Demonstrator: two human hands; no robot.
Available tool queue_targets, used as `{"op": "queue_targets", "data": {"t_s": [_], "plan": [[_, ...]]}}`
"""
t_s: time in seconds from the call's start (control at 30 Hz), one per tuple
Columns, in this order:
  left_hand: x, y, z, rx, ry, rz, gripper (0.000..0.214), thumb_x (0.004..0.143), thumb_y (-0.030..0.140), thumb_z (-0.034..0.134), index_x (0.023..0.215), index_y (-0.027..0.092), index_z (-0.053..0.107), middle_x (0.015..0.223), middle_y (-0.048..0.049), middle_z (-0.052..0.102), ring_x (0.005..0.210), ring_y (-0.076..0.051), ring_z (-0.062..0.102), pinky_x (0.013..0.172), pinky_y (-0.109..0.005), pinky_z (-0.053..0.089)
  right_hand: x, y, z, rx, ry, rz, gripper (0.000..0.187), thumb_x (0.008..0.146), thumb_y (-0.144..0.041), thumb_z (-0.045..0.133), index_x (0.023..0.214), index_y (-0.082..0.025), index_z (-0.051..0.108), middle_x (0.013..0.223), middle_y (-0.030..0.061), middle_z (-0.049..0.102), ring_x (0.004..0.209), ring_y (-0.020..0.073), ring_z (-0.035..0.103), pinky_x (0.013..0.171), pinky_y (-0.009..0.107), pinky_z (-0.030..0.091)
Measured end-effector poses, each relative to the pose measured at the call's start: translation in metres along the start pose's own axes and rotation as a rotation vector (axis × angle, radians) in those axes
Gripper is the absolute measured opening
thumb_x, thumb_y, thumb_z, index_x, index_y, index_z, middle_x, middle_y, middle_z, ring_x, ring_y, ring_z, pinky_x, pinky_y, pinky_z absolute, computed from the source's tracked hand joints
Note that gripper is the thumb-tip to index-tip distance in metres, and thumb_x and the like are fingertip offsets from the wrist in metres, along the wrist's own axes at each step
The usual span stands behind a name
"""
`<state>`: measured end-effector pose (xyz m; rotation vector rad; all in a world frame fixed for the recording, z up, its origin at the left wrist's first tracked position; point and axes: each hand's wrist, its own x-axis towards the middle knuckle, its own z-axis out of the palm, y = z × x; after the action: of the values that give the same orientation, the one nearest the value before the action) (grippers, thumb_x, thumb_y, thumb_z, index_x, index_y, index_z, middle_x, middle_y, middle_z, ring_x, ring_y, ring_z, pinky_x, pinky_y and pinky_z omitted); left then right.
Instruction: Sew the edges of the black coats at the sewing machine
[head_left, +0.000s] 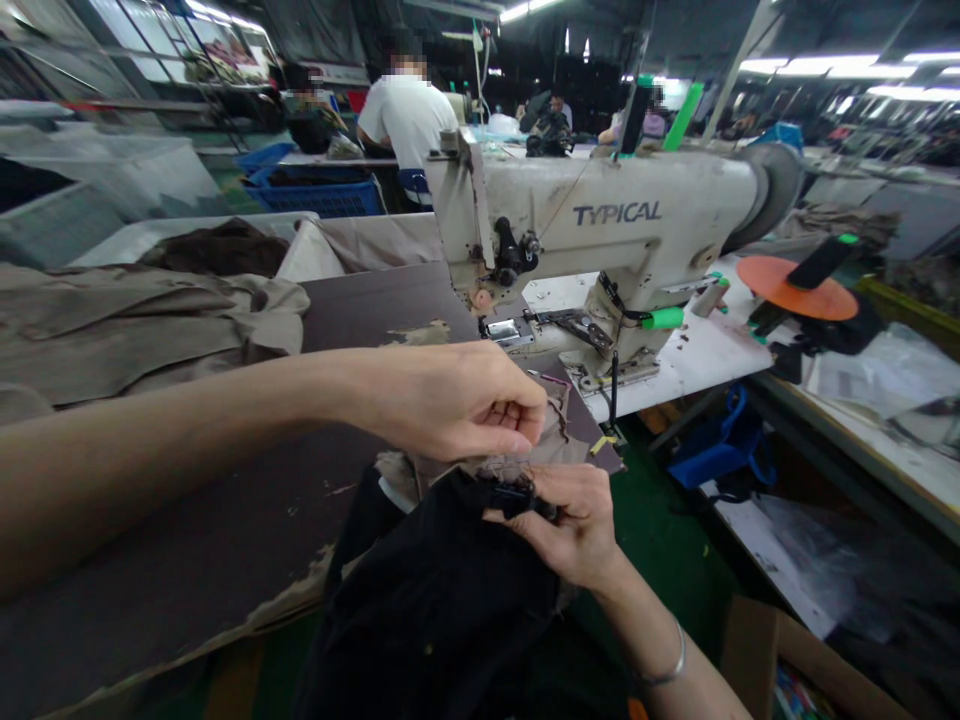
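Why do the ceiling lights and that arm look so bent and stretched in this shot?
In the head view, the wide lens bows the ceiling lights and stretches the left arm; the sewing machine stays fairly sharp, while the black fabric sinks into shadow.

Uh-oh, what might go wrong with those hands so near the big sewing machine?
The left hand and right hand are close to the sewing machine, so a finger might get hurt if it ran. The black cloth hangs over the table edge and might slide off. Tugging the dark tangled bit might tear something.
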<state>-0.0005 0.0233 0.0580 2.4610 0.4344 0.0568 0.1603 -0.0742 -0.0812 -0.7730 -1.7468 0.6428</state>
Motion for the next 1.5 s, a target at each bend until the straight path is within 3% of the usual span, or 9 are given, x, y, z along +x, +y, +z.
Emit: {"op": "queue_targets", "data": {"t_s": [0.13,0.3,0.47,0.63,0.93,1.03,1.13,1.33,1.5], "plan": [[-0.023,0.006,0.004,0.026,0.051,-0.061,0.007,0.087,0.02,0.063,0.089,0.021,0.069,0.076,0.0002,0.069,0.068,-0.013,0.063,0.063,-0.022,0.045,-0.001,0.0,0.0,0.012,0.005,0.001,0.015,0.088,-0.028,0.068,0.083,-0.017,0.076,0.075,0.0028,0.072,0.06,0.0093,0.063,0.061,0.02,0.05],[-0.046,0.01,0.026,0.1,0.167,-0.087,0.005,0.086,0.022,0.067,0.091,0.02,0.066,0.086,-0.0011,0.067,0.077,-0.013,0.062,0.068,-0.021,0.044,0.0,0.001,0.0,-0.01,0.023,-0.02,0.013,0.087,-0.027,0.07,0.083,-0.015,0.075,0.074,0.0027,0.071,0.059,0.0083,0.061,0.061,0.019,0.05],[-0.057,0.004,0.05,0.149,0.303,-0.103,0.005,0.089,0.022,0.065,0.089,0.017,0.063,0.082,-0.0003,0.064,0.073,-0.011,0.057,0.067,-0.022,0.041,0.0,-0.001,0.002,-0.021,0.039,-0.036,0.011,0.084,-0.02,0.072,0.075,-0.013,0.07,0.071,0.0025,0.068,0.059,0.0077,0.06,0.058,0.018,0.046],[-0.063,0.004,0.065,0.141,0.416,-0.084,0.006,0.09,0.019,0.064,0.096,0.018,0.064,0.086,-0.0018,0.065,0.078,-0.012,0.06,0.07,-0.022,0.043,-0.004,-0.001,0.005,-0.01,0.036,-0.062,0.004,0.084,-0.015,0.069,0.082,-0.015,0.073,0.077,0.004,0.07,0.07,0.011,0.067,0.068,0.019,0.052],[-0.07,0.006,0.088,0.108,0.59,-0.099,0.006,0.088,0.013,0.065,0.093,0.016,0.064,0.083,-0.002,0.067,0.075,-0.011,0.063,0.07,-0.021,0.047,-0.006,-0.001,0.007,-0.073,0.048,-0.129,0.026,0.082,-0.006,0.066,0.104,-0.018,0.073,0.104,0.0074,0.074,0.092,0.0134,0.072,0.082,0.019,0.056],[-0.072,0.01,0.08,0.047,0.525,-0.155,0.004,0.088,0.017,0.065,0.092,0.016,0.066,0.083,-0.0016,0.068,0.074,-0.01,0.064,0.07,-0.019,0.048,-0.007,-0.001,0.008,-0.119,0.038,-0.185,0.027,0.084,-0.006,0.063,0.108,-0.016,0.072,0.108,0.0083,0.073,0.098,0.0137,0.072,0.087,0.021,0.057],[-0.069,0.016,0.058,0.025,0.413,-0.2,0.007,0.089,0.02,0.064,0.094,0.017,0.068,0.083,-0.0001,0.069,0.072,-0.009,0.064,0.069,-0.017,0.048,-0.006,-0.002,0.008,-0.162,0.018,-0.24,0.029,0.084,-0.005,0.061,0.11,-0.014,0.071,0.11,0.0089,0.073,0.102,0.0145,0.071,0.09,0.022,0.057],[-0.053,0.018,0.018,0.012,0.029,-0.187,0.011,0.091,0.025,0.063,0.094,0.021,0.073,0.082,0.0001,0.071,0.07,-0.01,0.063,0.063,-0.017,0.044,-0.004,-0.003,0.008,-0.183,-0.002,-0.254,0.031,0.085,-0.007,0.059,0.113,-0.015,0.069,0.11,0.0091,0.073,0.102,0.0149,0.071,0.086,0.022,0.059],[-0.044,0.016,0.016,0.035,-0.019,-0.193,0.015,0.091,0.02,0.058,0.085,0.018,0.07,0.072,0.0015,0.066,0.063,-0.008,0.058,0.059,-0.017,0.04,-0.004,-0.003,0.007,-0.183,-0.005,-0.271,0.032,0.084,-0.007,0.059,0.114,-0.014,0.069,0.11,0.0107,0.072,0.103,0.0164,0.071,0.086,0.023,0.059]]}}
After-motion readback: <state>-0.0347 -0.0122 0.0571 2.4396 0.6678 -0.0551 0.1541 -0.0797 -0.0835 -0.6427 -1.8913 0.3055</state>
